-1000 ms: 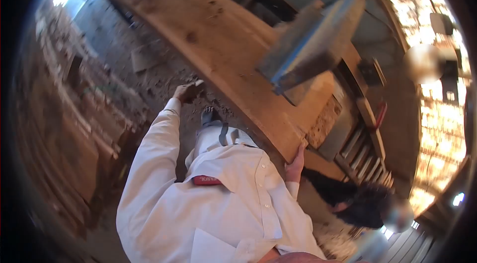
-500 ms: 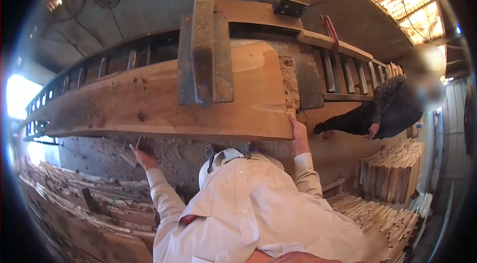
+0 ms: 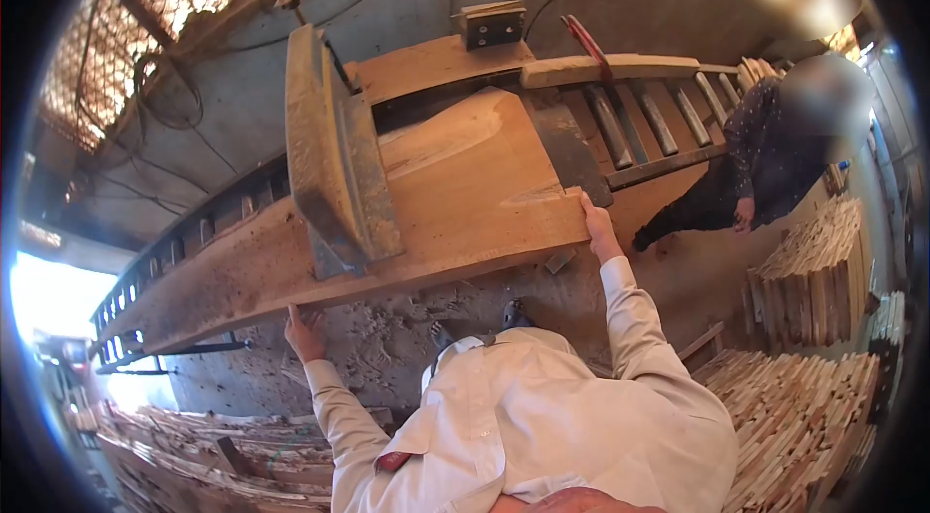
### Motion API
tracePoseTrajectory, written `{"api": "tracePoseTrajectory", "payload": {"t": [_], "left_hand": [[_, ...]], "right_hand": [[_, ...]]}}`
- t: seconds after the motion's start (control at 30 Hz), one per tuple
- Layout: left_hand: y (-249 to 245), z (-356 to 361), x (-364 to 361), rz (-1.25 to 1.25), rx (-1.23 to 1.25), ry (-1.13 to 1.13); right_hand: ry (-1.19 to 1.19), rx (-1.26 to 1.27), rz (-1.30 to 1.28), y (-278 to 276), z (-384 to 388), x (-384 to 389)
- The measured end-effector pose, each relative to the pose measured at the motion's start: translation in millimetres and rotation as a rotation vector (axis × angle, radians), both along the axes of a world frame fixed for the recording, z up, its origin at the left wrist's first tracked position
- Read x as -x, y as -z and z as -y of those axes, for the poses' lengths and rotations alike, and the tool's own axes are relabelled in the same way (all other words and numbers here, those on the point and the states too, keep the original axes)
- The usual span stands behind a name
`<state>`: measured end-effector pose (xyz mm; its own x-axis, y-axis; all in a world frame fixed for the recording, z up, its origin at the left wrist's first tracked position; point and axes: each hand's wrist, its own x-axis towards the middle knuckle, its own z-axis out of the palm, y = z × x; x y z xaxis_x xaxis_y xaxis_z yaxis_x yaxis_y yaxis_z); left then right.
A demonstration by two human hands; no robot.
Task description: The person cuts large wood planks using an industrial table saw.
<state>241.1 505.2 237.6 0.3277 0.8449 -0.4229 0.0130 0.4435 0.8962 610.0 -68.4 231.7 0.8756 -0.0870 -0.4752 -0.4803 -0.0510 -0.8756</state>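
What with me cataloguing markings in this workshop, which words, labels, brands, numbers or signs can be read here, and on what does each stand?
No text can be read.
Red item at the shirt pocket: too small and blurred to tell if it bears lettering.
Dark block with round spots, red clamp, board: no lettering can be made out.

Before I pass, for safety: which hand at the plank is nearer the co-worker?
The right hand, at the plank's corner; the left hand is farther along its edge.
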Motion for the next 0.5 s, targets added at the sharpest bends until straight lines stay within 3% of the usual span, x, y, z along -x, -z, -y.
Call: {"api": "tracePoseTrajectory", "payload": {"t": [0.23,0.5], "left_hand": [[8,1,-3,-0.045,0.049,0.087],[12,-3,-5,-0.04,0.078,0.081]], "right_hand": [[-0.03,0.095,0.067,5,14,-10],[-0.065,0.547,0.148,-3,14,-10]]}}
